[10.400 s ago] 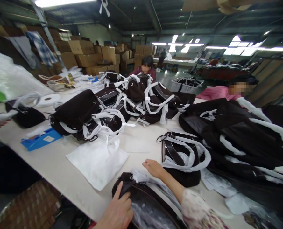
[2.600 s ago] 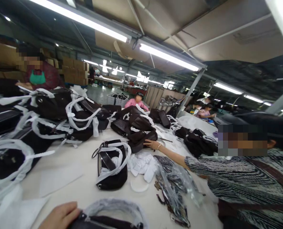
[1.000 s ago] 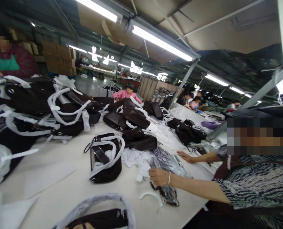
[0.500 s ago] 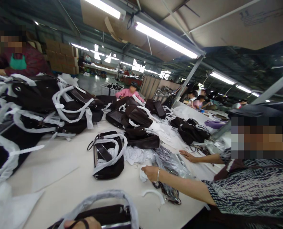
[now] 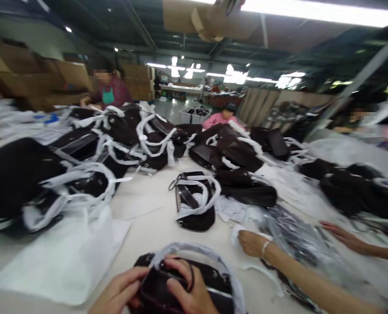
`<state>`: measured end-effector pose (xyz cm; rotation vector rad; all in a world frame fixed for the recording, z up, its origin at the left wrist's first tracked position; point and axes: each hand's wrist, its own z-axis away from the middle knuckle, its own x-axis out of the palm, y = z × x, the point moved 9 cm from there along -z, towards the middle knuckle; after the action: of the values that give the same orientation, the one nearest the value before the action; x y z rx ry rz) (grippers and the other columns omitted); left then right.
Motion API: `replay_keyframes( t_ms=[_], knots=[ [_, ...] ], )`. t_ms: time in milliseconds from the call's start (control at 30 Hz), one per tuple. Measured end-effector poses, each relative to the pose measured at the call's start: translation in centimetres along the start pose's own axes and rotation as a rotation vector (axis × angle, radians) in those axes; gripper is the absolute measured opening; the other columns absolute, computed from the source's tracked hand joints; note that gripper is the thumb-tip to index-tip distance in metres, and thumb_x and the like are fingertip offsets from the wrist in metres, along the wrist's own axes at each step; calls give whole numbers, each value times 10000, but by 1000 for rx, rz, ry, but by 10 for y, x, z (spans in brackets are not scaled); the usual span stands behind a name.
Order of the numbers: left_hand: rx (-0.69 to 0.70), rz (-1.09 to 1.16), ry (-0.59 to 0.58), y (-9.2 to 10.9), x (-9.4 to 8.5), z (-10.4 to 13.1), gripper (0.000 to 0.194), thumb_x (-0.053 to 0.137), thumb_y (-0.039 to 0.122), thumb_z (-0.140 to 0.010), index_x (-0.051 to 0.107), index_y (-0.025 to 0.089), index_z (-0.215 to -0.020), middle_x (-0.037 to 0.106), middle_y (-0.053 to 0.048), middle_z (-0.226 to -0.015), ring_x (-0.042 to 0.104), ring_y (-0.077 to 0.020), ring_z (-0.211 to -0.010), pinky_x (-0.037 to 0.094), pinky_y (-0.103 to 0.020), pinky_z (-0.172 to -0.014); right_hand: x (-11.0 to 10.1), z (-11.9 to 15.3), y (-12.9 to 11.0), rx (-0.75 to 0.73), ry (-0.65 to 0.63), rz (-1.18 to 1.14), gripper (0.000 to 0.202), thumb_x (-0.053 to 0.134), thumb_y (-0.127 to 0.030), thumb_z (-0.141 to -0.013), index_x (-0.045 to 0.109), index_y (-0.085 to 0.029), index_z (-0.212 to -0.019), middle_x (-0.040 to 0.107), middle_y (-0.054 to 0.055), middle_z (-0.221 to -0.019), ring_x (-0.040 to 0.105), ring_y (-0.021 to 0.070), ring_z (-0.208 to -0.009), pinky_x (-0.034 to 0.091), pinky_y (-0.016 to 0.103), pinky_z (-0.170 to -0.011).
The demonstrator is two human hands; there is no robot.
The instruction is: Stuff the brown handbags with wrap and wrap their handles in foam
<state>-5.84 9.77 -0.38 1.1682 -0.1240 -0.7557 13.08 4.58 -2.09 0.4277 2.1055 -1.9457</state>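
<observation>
Both your hands grip the dark handbag at the tabletop's near edge, left hand and right hand clenched on its top; tugging could tear the white handle wrapping.

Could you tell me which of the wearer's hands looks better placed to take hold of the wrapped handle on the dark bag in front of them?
Probably the right hand: it lies atop the dark bag, just under the wrapped handle. The left hand grips the bag's left end, farther from it.
</observation>
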Motion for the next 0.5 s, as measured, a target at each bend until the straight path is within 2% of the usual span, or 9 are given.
replay_keyframes(
  t_ms=[33,100,200,267,367,433,500],
  knots=[
    [49,-7,-66,9,7,4,366,490,458,-836,735,253,-1015,727,-51,-1037,666,-257,-925,562,-351,-799,-1,0,1,0,-27,-28,350,683,-355,-878,681,-351,-1228,665,47,-1323,609,297,-1235,493,499,-1076],
    [157,-84,-61,28,13,10,290,463,315,-868,727,228,-953,684,-62,-1023,631,-222,-966,515,-316,-879,0,-4,1,3,-78,-104,302,615,-430,-924,703,-338,-1198,688,59,-1287,621,295,-1219,485,515,-1077],
    [234,-257,56,40,20,12,292,419,192,-882,706,221,-925,629,-73,-1037,597,-201,-1011,479,-282,-919,2,-7,-3,17,-98,-195,348,483,-479,-991,725,-306,-1171,716,80,-1234,632,286,-1206,477,513,-1086],
    [217,-404,114,35,27,10,336,395,164,-885,698,233,-1014,621,-85,-1079,600,-203,-1018,486,-280,-913,5,-4,-2,35,-85,-191,382,453,-487,-1004,712,-291,-1205,700,91,-1264,620,285,-1223,468,511,-1096],
    [121,-654,154,14,36,-2,424,389,141,-865,651,239,-1183,633,-105,-1136,634,-224,-996,515,-311,-884,10,3,6,28,-55,-100,380,460,-461,-1008,646,-314,-1306,628,81,-1376,583,280,-1272,471,502,-1098],
    [76,-779,180,1,37,-13,483,402,124,-832,607,225,-1258,643,-121,-1171,648,-242,-1014,523,-332,-887,16,7,9,-67,-47,-29,391,502,-413,-993,577,-356,-1373,592,56,-1424,564,277,-1296,484,489,-1090],
    [78,-825,191,-7,37,-23,504,422,132,-807,584,215,-1277,660,-125,-1179,654,-252,-1041,518,-338,-904,25,9,8,-202,-26,36,493,563,-374,-953,483,-404,-1439,571,33,-1448,566,282,-1292,504,479,-1069]
  ],
)
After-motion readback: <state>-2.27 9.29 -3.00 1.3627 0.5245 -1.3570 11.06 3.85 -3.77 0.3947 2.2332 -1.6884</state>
